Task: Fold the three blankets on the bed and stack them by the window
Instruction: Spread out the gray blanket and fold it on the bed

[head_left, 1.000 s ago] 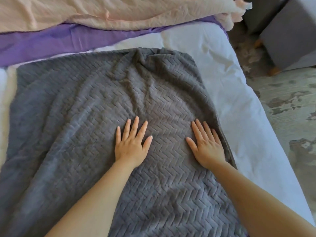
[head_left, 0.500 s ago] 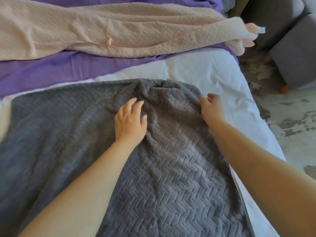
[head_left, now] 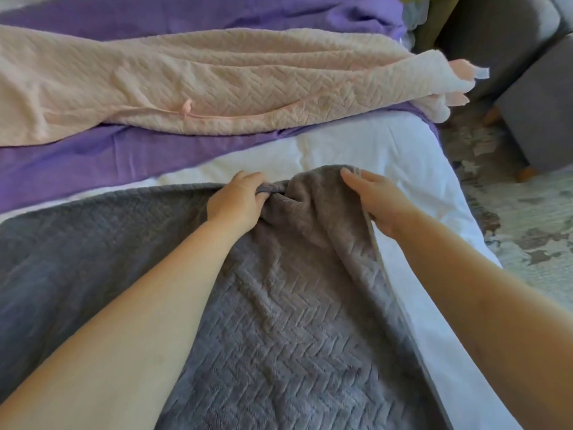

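Observation:
A grey herringbone blanket (head_left: 279, 321) lies spread over the near part of the white bed (head_left: 387, 150). My left hand (head_left: 237, 198) grips a bunch of its far edge, fingers curled into the fabric. My right hand (head_left: 378, 201) holds the blanket's far right corner, and the hem runs across the palm. Between my hands the cloth is gathered and lifted a little. A pink blanket (head_left: 186, 85) lies crumpled across the far side, on top of a purple blanket (head_left: 93, 156).
Grey upholstered furniture (head_left: 542, 103) with wooden feet stands on the floor past the bed's right corner. A pale patterned rug (head_left: 533, 225) covers the floor along the bed's right edge.
Both hands have left the flat middle of the grey blanket and reached forward to its far edge. The left now bunches the edge, the right has taken the corner.

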`<state>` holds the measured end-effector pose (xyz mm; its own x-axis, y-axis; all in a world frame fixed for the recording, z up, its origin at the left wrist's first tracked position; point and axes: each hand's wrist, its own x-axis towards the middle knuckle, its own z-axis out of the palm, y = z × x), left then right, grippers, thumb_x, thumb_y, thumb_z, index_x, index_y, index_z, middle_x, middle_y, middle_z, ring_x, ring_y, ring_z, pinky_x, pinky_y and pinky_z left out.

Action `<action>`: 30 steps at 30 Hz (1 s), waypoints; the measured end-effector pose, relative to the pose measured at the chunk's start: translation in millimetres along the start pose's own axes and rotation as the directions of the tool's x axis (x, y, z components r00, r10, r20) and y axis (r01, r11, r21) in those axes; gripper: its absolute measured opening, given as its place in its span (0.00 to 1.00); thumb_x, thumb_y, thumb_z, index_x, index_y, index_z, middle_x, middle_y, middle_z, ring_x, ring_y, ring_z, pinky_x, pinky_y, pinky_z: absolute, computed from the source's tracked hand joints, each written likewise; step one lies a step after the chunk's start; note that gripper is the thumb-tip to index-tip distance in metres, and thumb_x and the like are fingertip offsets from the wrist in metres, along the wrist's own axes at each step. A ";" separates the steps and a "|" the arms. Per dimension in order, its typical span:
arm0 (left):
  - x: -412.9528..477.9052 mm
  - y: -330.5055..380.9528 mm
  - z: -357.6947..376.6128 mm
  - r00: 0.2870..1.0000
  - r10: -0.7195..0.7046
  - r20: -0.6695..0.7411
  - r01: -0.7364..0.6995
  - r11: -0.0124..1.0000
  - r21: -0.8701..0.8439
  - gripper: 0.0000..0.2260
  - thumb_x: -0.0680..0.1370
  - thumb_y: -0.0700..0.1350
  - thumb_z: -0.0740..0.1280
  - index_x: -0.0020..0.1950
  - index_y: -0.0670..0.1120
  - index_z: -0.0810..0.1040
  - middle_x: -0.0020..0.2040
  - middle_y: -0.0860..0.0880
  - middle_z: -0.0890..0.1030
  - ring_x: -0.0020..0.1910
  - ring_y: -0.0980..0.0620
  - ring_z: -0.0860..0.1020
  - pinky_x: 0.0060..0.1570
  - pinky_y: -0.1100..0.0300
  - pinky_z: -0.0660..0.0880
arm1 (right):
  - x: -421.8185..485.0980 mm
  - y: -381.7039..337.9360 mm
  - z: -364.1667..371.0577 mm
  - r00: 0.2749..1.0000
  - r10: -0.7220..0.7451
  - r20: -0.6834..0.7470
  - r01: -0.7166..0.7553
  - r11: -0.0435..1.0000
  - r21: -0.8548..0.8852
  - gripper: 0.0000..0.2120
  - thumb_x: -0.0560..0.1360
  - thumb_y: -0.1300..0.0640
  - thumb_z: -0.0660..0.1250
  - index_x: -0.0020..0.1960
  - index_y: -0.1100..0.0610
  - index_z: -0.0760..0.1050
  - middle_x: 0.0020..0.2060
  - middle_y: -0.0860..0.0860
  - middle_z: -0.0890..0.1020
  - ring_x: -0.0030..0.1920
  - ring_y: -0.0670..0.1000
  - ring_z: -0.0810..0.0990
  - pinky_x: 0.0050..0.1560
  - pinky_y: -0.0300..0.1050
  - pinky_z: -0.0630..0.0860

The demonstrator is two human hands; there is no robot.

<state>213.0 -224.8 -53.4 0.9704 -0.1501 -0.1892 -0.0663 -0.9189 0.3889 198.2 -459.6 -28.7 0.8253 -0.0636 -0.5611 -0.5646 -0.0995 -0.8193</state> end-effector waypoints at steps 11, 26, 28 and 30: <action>30.1 6.3 -7.8 0.979 -0.091 -0.184 0.074 0.993 -0.093 0.10 0.80 0.54 0.61 0.55 0.49 0.71 0.56 0.48 0.74 0.49 0.46 0.75 0.41 0.51 0.72 | 29.1 -21.0 -53.7 0.935 -0.186 -0.302 0.170 0.982 -0.080 0.03 0.74 0.50 0.71 0.43 0.48 0.81 0.46 0.46 0.84 0.46 0.46 0.82 0.48 0.39 0.80; 37.3 -7.9 19.9 0.920 0.004 -0.392 0.083 0.975 0.206 0.11 0.78 0.48 0.63 0.60 0.51 0.76 0.59 0.48 0.76 0.59 0.44 0.71 0.62 0.50 0.59 | 71.9 7.1 -49.9 0.774 -0.450 -0.446 0.012 0.715 -0.699 0.16 0.73 0.54 0.69 0.58 0.57 0.69 0.57 0.55 0.73 0.55 0.58 0.72 0.58 0.54 0.68; 27.9 -10.1 20.5 0.913 0.067 -0.403 0.013 0.981 0.194 0.13 0.78 0.48 0.63 0.63 0.50 0.76 0.65 0.48 0.74 0.63 0.43 0.70 0.66 0.48 0.59 | 66.7 10.0 -38.1 0.695 -0.568 -0.441 -0.010 0.605 -0.796 0.18 0.74 0.55 0.66 0.62 0.55 0.67 0.66 0.55 0.68 0.65 0.60 0.66 0.65 0.57 0.61; 12.8 -13.7 23.0 0.887 0.221 -0.405 -0.137 0.965 0.225 0.14 0.79 0.49 0.62 0.64 0.50 0.76 0.67 0.48 0.73 0.65 0.43 0.71 0.67 0.46 0.60 | 53.7 14.5 -13.0 0.628 -0.721 -0.292 0.200 0.513 -0.835 0.19 0.74 0.55 0.63 0.65 0.53 0.68 0.70 0.53 0.67 0.70 0.57 0.63 0.70 0.57 0.58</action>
<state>221.0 -222.5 -81.9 0.9402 -0.1883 0.2837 -0.2496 -0.9479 0.1980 234.4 -477.3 -69.1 0.9267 -0.2584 0.2728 -0.1211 -0.8927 -0.4341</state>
